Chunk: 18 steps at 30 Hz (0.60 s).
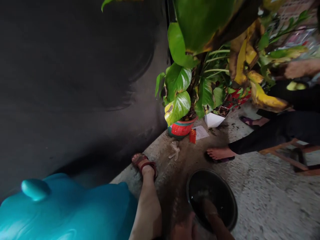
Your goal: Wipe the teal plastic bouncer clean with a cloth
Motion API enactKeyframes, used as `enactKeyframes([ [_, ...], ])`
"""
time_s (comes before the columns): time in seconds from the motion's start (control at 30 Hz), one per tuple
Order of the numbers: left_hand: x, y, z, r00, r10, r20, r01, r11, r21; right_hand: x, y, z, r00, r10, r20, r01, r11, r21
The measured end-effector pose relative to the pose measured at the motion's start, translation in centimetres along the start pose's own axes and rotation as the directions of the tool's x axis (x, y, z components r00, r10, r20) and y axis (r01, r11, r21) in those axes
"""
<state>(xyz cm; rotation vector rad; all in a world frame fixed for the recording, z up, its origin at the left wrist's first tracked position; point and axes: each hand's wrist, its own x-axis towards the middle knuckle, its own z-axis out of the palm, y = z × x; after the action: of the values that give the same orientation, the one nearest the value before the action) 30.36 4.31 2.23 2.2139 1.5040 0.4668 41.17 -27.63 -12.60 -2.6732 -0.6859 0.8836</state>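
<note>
You face a dark, smooth wall (75,76) on your left, meeting a rough grey concrete floor (270,200). A leafy green-and-yellow plant in a red patterned pot (180,128) stands at the wall's corner, dimly lit.

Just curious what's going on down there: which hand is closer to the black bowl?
Right. The right hand reaches inside the black bowl; the left hand, blurred, sits just outside its near rim.

A loose teal garment (75,213) was worn over the lap, and a dark red strapped sandal (147,165) on one bare foot; the forearm (217,223) was left unsleeved.
</note>
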Motion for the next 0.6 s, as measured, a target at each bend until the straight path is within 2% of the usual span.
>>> enactKeyframes([
  [0.1,0.1,-0.5,0.5,0.997,-0.044,-0.057,0.045,0.999,0.017,-0.8,0.6,-2.3,1.0,-0.002,-0.023,0.005,0.99,0.139],
  [0.23,-0.2,-0.3,0.4,0.996,-0.042,-0.074,0.043,0.999,0.013,-3.0,2.4,-7.5,0.995,-0.014,-0.097,0.046,0.944,0.326],
  [0.37,-0.6,0.3,-0.2,0.999,0.011,-0.043,-0.011,1.0,-0.004,-4.6,3.3,-11.6,0.99,-0.024,-0.14,0.075,0.927,0.368],
  [0.47,-0.7,0.5,-0.4,0.999,0.04,-0.018,-0.041,0.999,-0.017,-3.6,2.0,-12.4,0.987,-0.065,-0.146,0.104,0.954,0.28],
  [0.6,-0.5,0.3,-0.4,0.999,0.046,0.005,-0.045,0.999,-0.027,-0.6,-1.0,-10.4,0.984,-0.164,-0.063,0.171,0.976,0.135],
])
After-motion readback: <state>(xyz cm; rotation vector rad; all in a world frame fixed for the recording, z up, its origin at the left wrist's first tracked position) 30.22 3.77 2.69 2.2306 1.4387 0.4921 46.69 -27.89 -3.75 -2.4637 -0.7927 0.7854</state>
